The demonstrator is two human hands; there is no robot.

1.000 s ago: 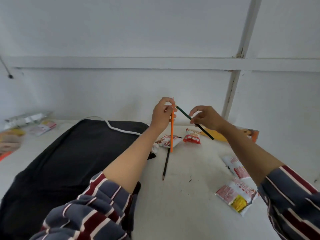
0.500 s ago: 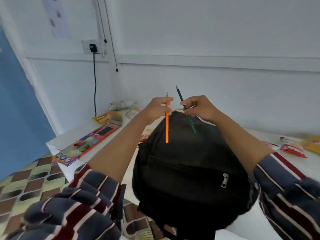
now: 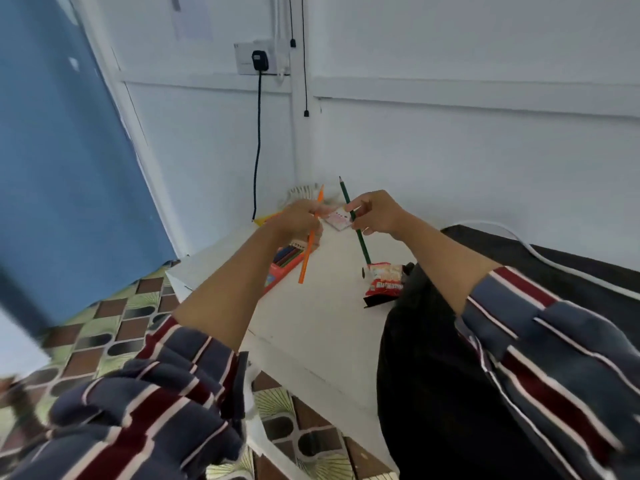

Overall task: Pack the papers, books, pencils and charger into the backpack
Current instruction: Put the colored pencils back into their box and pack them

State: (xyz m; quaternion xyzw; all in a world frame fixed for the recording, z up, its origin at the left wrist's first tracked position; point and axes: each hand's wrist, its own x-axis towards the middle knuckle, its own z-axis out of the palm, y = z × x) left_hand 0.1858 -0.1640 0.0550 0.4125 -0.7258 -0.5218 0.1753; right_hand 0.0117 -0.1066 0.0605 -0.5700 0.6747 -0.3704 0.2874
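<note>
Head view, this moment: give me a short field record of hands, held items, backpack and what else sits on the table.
left hand: holds orange pencil, tip up
right hand: holds green pencil, tip up
backpack: black, on table at right, under the right arm; opening not visible
table: white; red snack packet beside backpack, box of coloured pencils under left hand
charger: plugged into wall socket

Bare table [image 3: 322, 327] under hands — backpack [image 3: 433, 375] blocks right, pencil box [image 3: 282, 263] left, snack packet [image 3: 384, 280] between.
</note>
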